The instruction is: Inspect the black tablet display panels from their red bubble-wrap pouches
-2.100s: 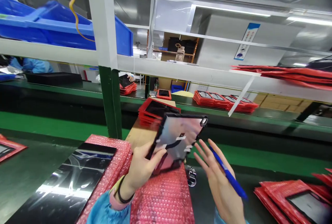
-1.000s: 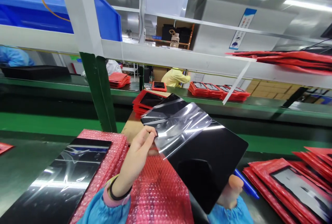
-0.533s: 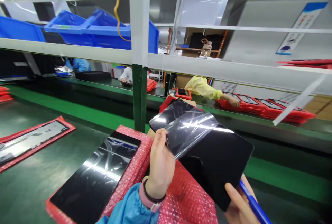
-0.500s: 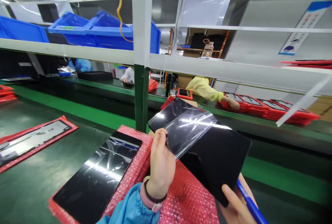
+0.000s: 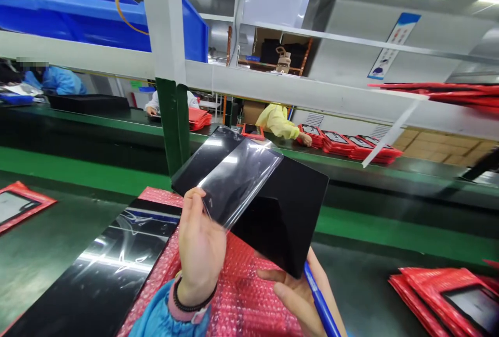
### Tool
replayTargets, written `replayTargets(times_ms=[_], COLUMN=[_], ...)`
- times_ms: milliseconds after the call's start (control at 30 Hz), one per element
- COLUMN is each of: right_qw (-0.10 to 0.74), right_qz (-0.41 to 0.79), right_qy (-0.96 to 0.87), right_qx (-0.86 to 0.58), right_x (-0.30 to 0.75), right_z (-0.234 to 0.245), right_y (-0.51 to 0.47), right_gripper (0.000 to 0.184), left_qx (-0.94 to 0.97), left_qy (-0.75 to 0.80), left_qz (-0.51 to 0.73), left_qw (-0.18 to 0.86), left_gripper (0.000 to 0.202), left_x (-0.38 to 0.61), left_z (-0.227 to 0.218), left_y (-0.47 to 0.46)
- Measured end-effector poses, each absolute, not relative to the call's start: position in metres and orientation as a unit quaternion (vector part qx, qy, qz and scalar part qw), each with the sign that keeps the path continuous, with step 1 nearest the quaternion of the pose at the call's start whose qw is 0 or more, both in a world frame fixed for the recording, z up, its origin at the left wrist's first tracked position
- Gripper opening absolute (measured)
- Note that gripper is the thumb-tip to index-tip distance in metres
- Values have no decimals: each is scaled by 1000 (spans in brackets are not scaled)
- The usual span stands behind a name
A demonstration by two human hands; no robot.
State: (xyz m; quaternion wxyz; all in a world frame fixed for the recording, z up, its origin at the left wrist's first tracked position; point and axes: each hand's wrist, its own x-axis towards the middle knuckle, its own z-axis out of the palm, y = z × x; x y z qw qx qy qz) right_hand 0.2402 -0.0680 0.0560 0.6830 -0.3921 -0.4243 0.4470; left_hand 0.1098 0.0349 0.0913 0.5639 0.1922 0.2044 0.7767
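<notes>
My left hand [image 5: 201, 246] pinches the edge of a clear plastic film [image 5: 237, 181], which is folded back across a glossy black screen panel [image 5: 290, 207]. The panel is tilted in the air above a red bubble-wrap sleeve [image 5: 249, 295]. At its lower right corner my right hand [image 5: 304, 295] grips the panel, with a blue pen [image 5: 322, 300] tucked in the same hand. Part of the right fingers is hidden behind the panel. To the left, another black screen panel [image 5: 113, 259] lies on red bubble wrap, its surface film wrinkled.
Red sleeves with panels [image 5: 448, 295] lie at right, another red-wrapped panel [image 5: 23, 204] at far left. A white and green post [image 5: 166, 56] stands ahead, with blue bins [image 5: 86, 20] on the shelf. Across the bench, a person's yellow sleeve [image 5: 278, 121] reaches toward stacked red packages [image 5: 351, 144].
The view has swung right, bringing the right-hand red sleeves into sight. My right thumb has slid off the panel's face to its lower edge. My left hand still pinches the film.
</notes>
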Motion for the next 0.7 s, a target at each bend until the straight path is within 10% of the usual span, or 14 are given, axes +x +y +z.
replayTargets(times_ms=[700], right_qw=[703], right_qz=[421], right_qy=[-358], right_qx=[-446], right_x=[238], right_z=[75], right_y=[-84], right_gripper=[42], left_qx=[212], left_qy=[203], left_qz=[725], left_qw=[623], left_gripper=[8], left_x=[99], left_z=[101], left_y=[43])
